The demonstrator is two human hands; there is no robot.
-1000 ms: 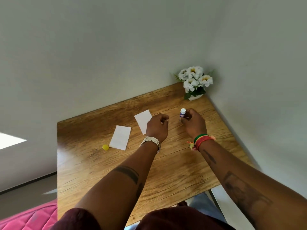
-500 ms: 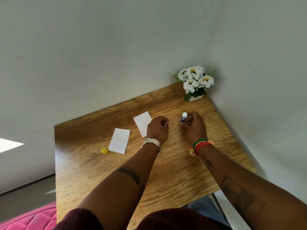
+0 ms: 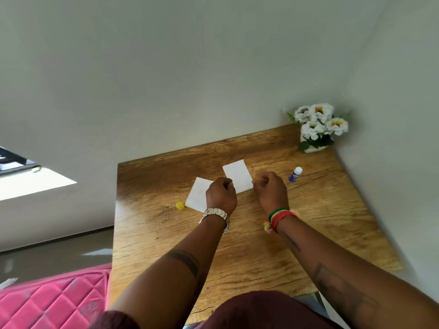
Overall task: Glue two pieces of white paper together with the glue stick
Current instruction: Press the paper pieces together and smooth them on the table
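The yellow cap (image 3: 180, 206) lies off at the desk's (image 3: 237, 257) left. The left hand (image 3: 221, 195), fingers curled, rests on the near paper (image 3: 197, 192); the right hand (image 3: 272, 189), now empty, closes toward the far paper (image 3: 237, 175). The uncapped glue stick (image 3: 295, 174), held a moment ago, stands released at right, so joining seems next.

Wooden table (image 3: 320, 224) sits in the corner, little pot of white flowers (image 3: 317, 128) at the far right, pink quilted mattress (image 3: 52, 298) near left.
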